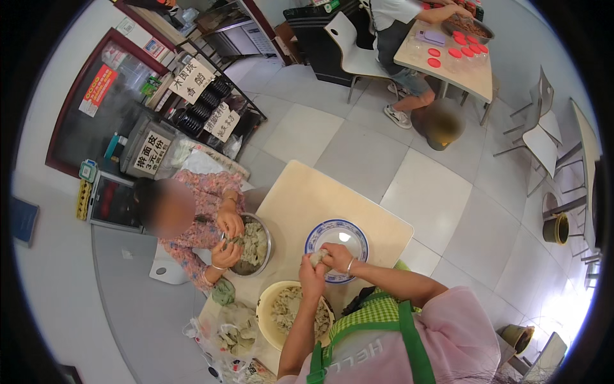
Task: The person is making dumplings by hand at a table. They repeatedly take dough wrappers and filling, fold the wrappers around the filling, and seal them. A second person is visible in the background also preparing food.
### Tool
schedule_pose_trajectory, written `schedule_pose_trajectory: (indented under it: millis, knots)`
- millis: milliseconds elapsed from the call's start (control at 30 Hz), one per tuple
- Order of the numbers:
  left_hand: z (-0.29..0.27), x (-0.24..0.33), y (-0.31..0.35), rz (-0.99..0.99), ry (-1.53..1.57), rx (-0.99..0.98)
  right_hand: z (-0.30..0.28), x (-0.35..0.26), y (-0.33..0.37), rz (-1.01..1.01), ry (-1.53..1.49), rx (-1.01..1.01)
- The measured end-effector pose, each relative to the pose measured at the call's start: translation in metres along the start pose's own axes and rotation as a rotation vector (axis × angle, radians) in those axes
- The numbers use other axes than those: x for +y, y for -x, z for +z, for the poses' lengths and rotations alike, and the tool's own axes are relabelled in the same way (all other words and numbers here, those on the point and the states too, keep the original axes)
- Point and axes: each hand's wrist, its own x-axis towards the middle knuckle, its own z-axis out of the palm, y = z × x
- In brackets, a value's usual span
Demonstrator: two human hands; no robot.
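Over the near rim of a white bowl with a blue patterned edge [356, 235], my left hand [311, 279] and my right hand [337, 257] come together, fingers closed on a pale grey-green clump of food [318, 257]. What exactly the clump is I cannot make out. A white bangle sits on my right wrist. Under my left forearm stands a cream-yellow basin [263, 315] holding many small torn grey-green pieces. The patterned bowl's visible inside is white and shiny.
Across the table's left side, a co-worker in a floral top handles similar pieces over a steel bowl [269, 256]. Plastic bags [236, 333] with more pieces lie at the near left. Beyond, another person works at a table [409, 54] with red-lidded containers; chairs [540, 137] stand right.
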Motion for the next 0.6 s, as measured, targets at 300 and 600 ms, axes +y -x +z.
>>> schedule_pose_trajectory:
  millis: [300,600]
  knots:
    - [0.030,-0.016,-0.008,-0.495,0.751,0.210,0.007,0.006,0.009,0.117,-0.332,0.254]
    - [0.027,-0.010,-0.009,-0.455,0.982,0.251,0.017,0.006,0.000,0.157,-0.602,0.294]
